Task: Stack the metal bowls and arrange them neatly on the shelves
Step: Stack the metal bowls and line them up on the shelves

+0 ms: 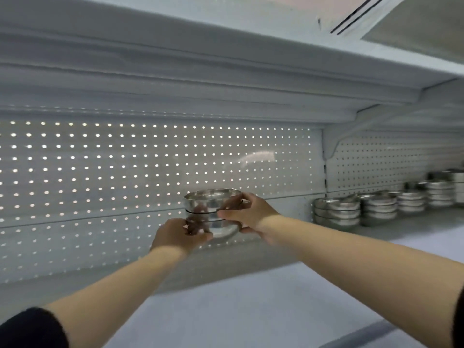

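Observation:
A small stack of shiny metal bowls (212,203) is held up in front of the perforated back panel, above the white shelf (251,297). My left hand (175,236) grips the stack low on its left side. My right hand (248,212) holds its right side, fingers wrapped around the front. Whether the stack's base touches the shelf is hidden by my hands. To the right, several more stacks of metal bowls (336,212) stand in a row along the back of the shelf, with a further stack of metal bowls (440,193) near the right edge.
The perforated back panel (125,172) lets light through its holes. Another white shelf (226,71) hangs close overhead, carried by a bracket (351,129) at the right. The shelf's front edge runs along the bottom right.

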